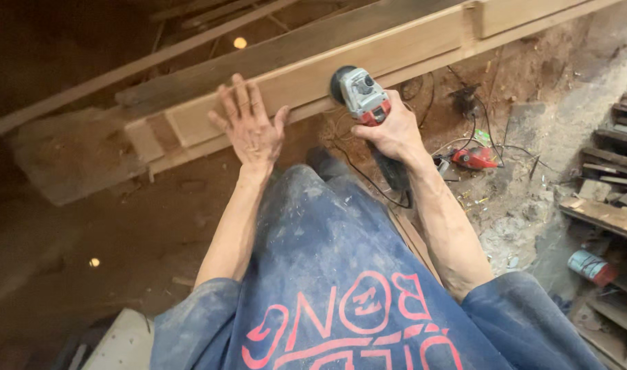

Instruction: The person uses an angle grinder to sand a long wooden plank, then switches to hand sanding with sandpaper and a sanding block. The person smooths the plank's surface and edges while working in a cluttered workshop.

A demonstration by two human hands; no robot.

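**Grinder held against pale beam, other hand flat on the wood**

Left hand (250, 127): open, fingers spread wide, palm laid flat on the face of the beam (368, 58). It grips nothing. Skin is dusted with fine powder.

Right hand (394, 133): closed around the body of the grinder (363, 96). The tool has a grey metal head, a red collar and a dark handle that runs back under the wrist. Its round black disc sits against the lower part of the beam's face, just right of the left hand. A thin black cord (368, 183) loops down from the handle.

Beam: long, squared, pale timber with a smooth, fresh-looking face, running diagonally from lower left to upper right. A narrower strip of the same wood lies along its lower edge. A short block (143, 140) caps its left end. Behind it lies a darker, rougher plank (272, 55).

Surroundings: the floor (532, 171) is reddish-brown earth and grey rubble, uneven and littered. A second red tool (474, 157) lies on it to the right, among tangled wires. Weathered boards (611, 164) are stacked at the far right, with a red and grey can (591, 266) below them. The person wears a blue shirt (327, 274), heavily dusted, with red print.
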